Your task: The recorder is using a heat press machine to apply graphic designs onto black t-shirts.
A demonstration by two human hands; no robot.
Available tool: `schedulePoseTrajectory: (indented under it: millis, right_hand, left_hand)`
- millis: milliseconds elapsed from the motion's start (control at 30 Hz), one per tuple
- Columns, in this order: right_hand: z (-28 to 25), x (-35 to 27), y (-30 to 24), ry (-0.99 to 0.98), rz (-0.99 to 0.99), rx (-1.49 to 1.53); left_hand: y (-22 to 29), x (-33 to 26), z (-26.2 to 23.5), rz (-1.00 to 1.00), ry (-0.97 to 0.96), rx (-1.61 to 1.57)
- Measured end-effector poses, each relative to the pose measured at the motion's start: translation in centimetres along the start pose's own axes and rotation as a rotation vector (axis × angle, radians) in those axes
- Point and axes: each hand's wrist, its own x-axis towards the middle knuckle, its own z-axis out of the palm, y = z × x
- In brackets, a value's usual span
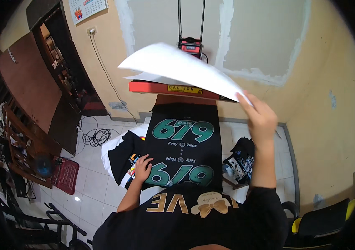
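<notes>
My right hand is raised and closed, pinching the corner of a large white sheet of paper between thumb and fingers. The sheet curves up to the left, above the red upper plate of a heat press. Another white sheet lies on top of that plate. Below is a black fabric piece, laid flat, with big green numerals and small white lettering in two mirrored prints. My left hand lies on its left edge, fingers spread, holding nothing.
Black and white printed garments hang at the left of the fabric, and more dark printed cloth at its right. Black cable coils on the tiled floor near a red perforated mat. A black and yellow chair stands at lower right.
</notes>
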Motion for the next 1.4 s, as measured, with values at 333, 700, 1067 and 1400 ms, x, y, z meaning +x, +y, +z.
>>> schedulePoseTrajectory:
  millis: [333, 700, 1067, 1400]
  right_hand:
    - [9.5, 2.6, -6.4, -0.002, -0.098, -0.199]
    - [14.5, -24.6, -17.2, -0.921, -0.055, 0.563]
    - [22.8, -42.8, 0.7, -0.641, 1.884, 0.968]
    - [25.2, -36.8, -1.7, -0.553, 2.148, 1.310]
  left_hand:
    - [0.1, 0.2, 0.2, 0.056, -0.021, -0.009]
    - [0.3, 0.4, -0.1, -0.011, -0.097, 0.100]
    - [-4.7, 8.6, 3.6, -0.708, -0.243, -0.636]
    - [-9.7, 12.0, 1.0, -1.246, -0.449, -1.193]
